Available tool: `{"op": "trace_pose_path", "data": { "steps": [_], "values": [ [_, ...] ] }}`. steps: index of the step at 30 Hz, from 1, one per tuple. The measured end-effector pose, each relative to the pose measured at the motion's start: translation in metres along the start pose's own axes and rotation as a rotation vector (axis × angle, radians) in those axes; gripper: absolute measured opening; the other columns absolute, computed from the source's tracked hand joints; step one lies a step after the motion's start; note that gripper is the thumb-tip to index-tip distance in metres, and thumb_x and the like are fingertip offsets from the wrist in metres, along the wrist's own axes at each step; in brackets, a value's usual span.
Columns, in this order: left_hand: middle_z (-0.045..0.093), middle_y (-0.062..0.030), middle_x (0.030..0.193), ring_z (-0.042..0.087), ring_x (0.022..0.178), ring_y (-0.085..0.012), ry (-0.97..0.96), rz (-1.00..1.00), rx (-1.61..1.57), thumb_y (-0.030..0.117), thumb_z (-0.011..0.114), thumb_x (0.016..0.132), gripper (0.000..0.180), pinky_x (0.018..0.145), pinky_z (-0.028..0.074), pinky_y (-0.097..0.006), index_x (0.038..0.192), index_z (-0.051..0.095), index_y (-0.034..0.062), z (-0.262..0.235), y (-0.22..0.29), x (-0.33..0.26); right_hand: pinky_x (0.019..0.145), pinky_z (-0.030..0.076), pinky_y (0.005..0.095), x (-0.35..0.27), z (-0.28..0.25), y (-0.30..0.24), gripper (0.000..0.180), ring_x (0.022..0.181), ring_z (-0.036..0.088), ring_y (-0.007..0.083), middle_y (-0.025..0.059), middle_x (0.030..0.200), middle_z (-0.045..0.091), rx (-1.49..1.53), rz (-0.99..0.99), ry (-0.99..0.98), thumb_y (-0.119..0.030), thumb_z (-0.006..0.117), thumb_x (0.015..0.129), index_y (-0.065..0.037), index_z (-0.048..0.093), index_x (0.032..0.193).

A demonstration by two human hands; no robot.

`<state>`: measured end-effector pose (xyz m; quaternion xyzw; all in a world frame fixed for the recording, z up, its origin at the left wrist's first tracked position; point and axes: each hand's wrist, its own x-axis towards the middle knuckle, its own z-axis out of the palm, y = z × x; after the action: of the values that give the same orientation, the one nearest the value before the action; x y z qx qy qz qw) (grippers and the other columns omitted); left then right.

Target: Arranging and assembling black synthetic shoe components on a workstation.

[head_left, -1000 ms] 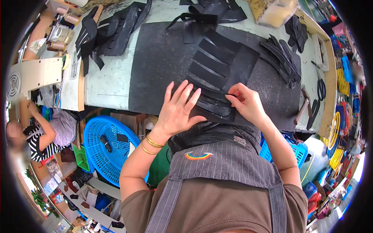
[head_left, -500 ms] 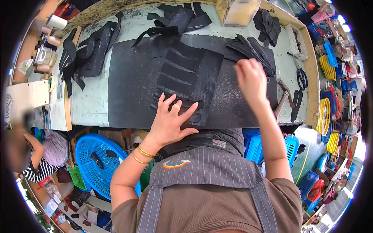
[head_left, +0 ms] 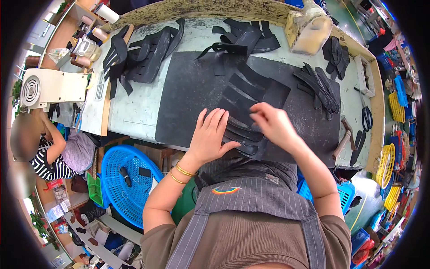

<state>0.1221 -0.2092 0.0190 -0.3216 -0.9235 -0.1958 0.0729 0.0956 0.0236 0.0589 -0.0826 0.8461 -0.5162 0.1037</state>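
Pictured: black strips [head_left: 244, 135] beside the left hand [head_left: 209, 138], bright blue basket [head_left: 117, 193] to its left, rainbow-patched, grey pinstriped apron [head_left: 268, 198] below.

- Bright, fairly even light covers the pale green, wooden-rimmed bench [head_left: 136, 119] around the bare left hand [head_left: 209, 138] and bare right hand [head_left: 277, 129], which looks slightly soft.
- Thin, glossy black strips [head_left: 242, 148] beside the left hand catch pale highlights.
- White glare lines the rim well right of the hands.
- Fisheye distortion bows the bench's edge beyond them; the corners are black.
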Motion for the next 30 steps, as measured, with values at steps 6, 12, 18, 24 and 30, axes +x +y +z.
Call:
{"op": "trace_pose_path", "data": {
  "steps": [6, 12, 18, 24, 30],
  "values": [
    [0.051, -0.0196, 0.132, 0.045, 0.129, -0.0342, -0.016, 0.002, -0.004, 0.055, 0.067, 0.081, 0.082, 0.113, 0.028, -0.053, 0.131, 0.051, -0.0087, 0.005, -0.011, 0.000, 0.065, 0.053, 0.0393, 0.031, 0.042, 0.023, 0.014, 0.071, 0.068, 0.0342, 0.0163, 0.073, 0.068, -0.087, 0.025, -0.037, -0.014, 0.065, 0.089, 0.000, 0.063, 0.089],
    [0.052, -0.0198, 0.129, 0.044, 0.130, -0.0369, 0.018, 0.007, -0.044, 0.054, 0.068, 0.080, 0.081, 0.113, 0.029, -0.052, 0.127, 0.053, -0.0098, 0.005, -0.014, 0.002, 0.048, 0.047, 0.0269, 0.036, 0.039, 0.024, 0.015, 0.052, 0.061, 0.0117, 0.0089, 0.068, 0.066, -0.018, 0.087, -0.093, -0.013, 0.065, 0.092, 0.002, 0.065, 0.094],
    [0.051, -0.0204, 0.126, 0.042, 0.133, -0.0394, -0.041, 0.023, -0.073, 0.051, 0.071, 0.079, 0.078, 0.113, 0.029, -0.054, 0.125, 0.053, -0.0101, 0.003, -0.013, 0.007, 0.060, 0.052, 0.0351, 0.035, 0.037, 0.014, 0.014, 0.063, 0.069, 0.0244, 0.0136, 0.072, 0.069, -0.061, 0.144, -0.110, -0.014, 0.067, 0.088, 0.000, 0.065, 0.090],
    [0.048, -0.0225, 0.137, 0.045, 0.131, -0.0382, -0.071, 0.059, -0.003, 0.057, 0.061, 0.085, 0.075, 0.113, 0.026, -0.056, 0.121, 0.054, -0.0081, 0.003, -0.020, 0.012, 0.058, 0.050, 0.0308, 0.000, 0.010, 0.038, 0.016, 0.062, 0.067, 0.0182, 0.0112, 0.072, 0.067, -0.012, 0.082, 0.072, -0.010, 0.070, 0.086, -0.001, 0.060, 0.094],
    [0.051, -0.0204, 0.134, 0.044, 0.131, -0.0372, -0.042, 0.090, 0.038, 0.061, 0.059, 0.085, 0.071, 0.112, 0.021, -0.061, 0.129, 0.058, 0.0048, -0.003, -0.011, 0.019, 0.057, 0.049, 0.0311, -0.008, 0.003, 0.039, 0.015, 0.061, 0.064, 0.0202, 0.0130, 0.074, 0.065, 0.002, 0.112, 0.082, -0.007, 0.070, 0.085, -0.001, 0.058, 0.093]
  ]
}}
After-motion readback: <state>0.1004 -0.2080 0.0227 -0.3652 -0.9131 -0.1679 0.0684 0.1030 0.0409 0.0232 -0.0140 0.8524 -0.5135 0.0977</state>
